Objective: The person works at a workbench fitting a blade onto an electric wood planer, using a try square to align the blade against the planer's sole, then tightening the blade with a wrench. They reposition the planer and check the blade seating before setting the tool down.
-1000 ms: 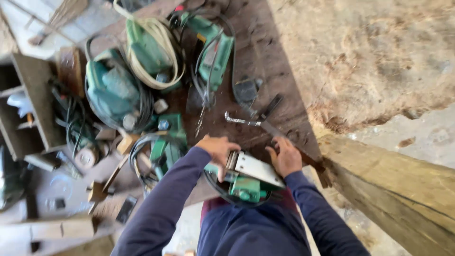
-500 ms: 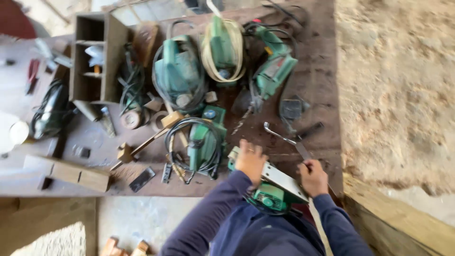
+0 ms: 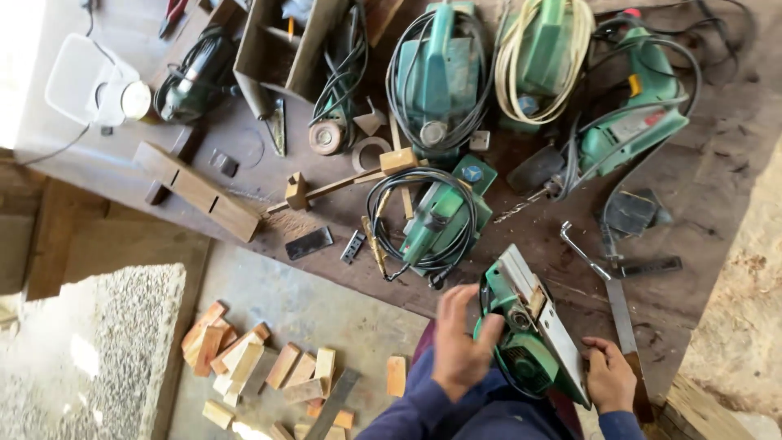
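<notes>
**Both hands on the green electric planer at the bench edge**

Head view: The person holds a green electric planer tipped on its side at the near edge of the dark wooden workbench, with its flat metal sole turned up and to the right. The left hand lies against the motor housing, fingers loosely curled around the body, not clenched. The right hand grips the rear end of the sole, its fingers closed over the edge. To handle it well, the weight probably wants to sit in the left palm while the right steadies the plate, fingers clear of the cutter slot. A metal wrench lies just beyond, and a second green power tool wrapped in black cable sits near the left hand.
</notes>
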